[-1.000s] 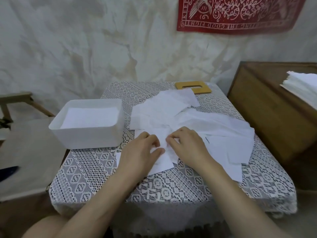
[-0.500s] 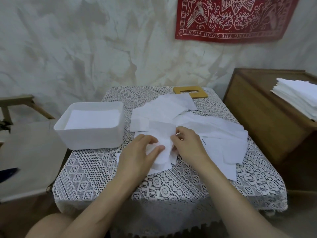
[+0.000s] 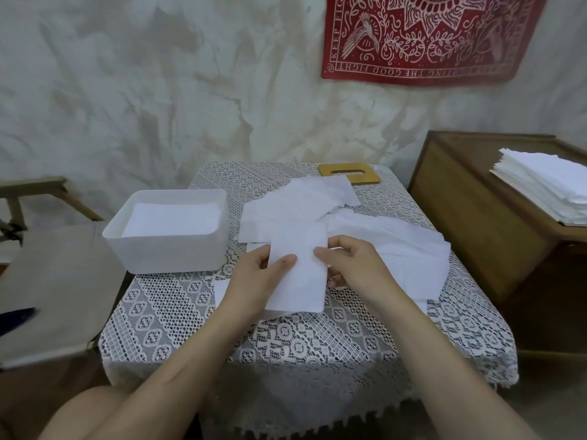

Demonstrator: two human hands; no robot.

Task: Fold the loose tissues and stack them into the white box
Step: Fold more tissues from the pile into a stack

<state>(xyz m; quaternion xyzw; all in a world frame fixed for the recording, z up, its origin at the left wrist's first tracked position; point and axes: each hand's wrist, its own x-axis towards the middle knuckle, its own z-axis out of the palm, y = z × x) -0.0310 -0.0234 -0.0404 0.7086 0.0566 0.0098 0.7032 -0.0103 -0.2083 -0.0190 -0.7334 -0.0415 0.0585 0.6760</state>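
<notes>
Head view: since the frame half a second ago, the two hands are drawing apart, and the tissue point(image 3: 298, 271) that was bunched between them is now lying open as a flat upright rectangle. The left hand point(image 3: 257, 276) is pinching its left edge, thumb on top and fingers point(image 3: 262, 254) tucked beneath. The right hand point(image 3: 357, 265) is gripping the right edge the same way, thumb across the sheet and the other fingers curled under. The tissue is sitting at the middle of the lace-covered tabletop point(image 3: 178, 312), overlapping the near edge of the loose tissues point(image 3: 390, 246) that are spreading in a heap toward the back and right.

The only readable writing is on a red cloth point(image 3: 428, 36) hanging on the wall: "THE GOOD FIGHT" is running upside down along its lower border, and "KEEP FIG" is running up its left border. More of this cloth is showing than before.

The white box point(image 3: 165, 254) is standing at the left of the tabletop, apart from the hands, holding folded tissues point(image 3: 171, 219). A wooden lid point(image 3: 360, 177) with a slot is lying at the back edge, partly covered by the heap. On the right, a wooden cabinet point(image 3: 470, 217) is carrying a stack of tissues point(image 3: 546, 182). A folding chair point(image 3: 50, 274) is standing on the left.
</notes>
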